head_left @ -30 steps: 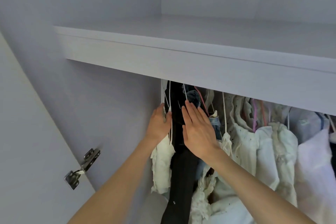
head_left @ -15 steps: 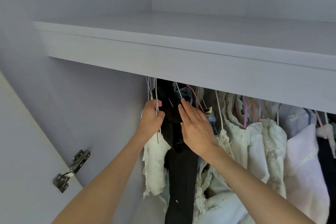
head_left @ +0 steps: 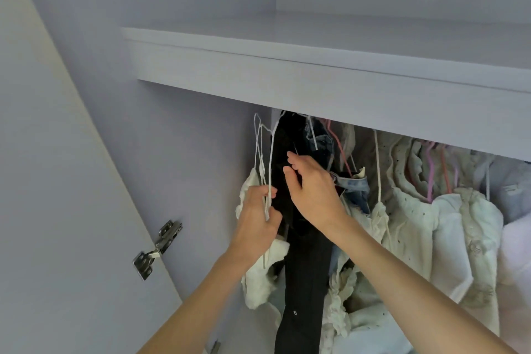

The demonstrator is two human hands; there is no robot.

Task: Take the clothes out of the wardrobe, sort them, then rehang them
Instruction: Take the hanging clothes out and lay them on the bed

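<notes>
The left hand (head_left: 255,218) has come down from the top of the rack since a second ago and now has its grip closed around the thin white wire hangers (head_left: 263,158), whose hooks stand free just below the shelf (head_left: 316,80) rather than tucked up behind its edge as before; the small white top (head_left: 258,273) hangs from them under that hand. The right hand (head_left: 311,190) has shifted from lying flat against the black garment (head_left: 304,267) to hovering in front of it, fingers loosely curled and gripping nothing, thumb and forefinger close together near the dark cloth. The rest of the clothes, the jeans (head_left: 352,190) and the row of white dresses (head_left: 431,224), remain hung to the right inside the wardrobe, with the door hinge (head_left: 156,248) off to the left. Judging by this, the first hangers look lifted off the rail, so taking out has only begun and the black garment seems next
</notes>
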